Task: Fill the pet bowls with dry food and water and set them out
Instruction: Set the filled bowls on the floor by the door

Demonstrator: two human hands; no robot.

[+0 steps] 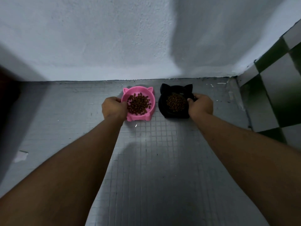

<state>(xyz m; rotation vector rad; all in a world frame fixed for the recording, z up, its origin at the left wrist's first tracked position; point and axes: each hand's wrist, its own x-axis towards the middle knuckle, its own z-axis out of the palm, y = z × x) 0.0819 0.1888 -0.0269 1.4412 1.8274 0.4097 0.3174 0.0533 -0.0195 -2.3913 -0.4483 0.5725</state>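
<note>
Two cat-shaped bowls sit side by side on the tiled floor, close to the wall. The pink bowl [140,91] on the left holds brown dry food [138,104]. My left hand [113,108] grips its left rim, thumb over the edge. The black bowl [164,110] on the right also holds brown kibble [176,103]. My right hand [200,104] grips its right rim. Both bowls appear to rest on the floor. No water is visible in either bowl.
A pale rough wall [114,38] rises just behind the bowls. A green-and-white checkered tiled wall [276,88] closes the right side. A dark object [8,95] stands at the left edge. Small-tiled grey floor [154,160] stretches toward me.
</note>
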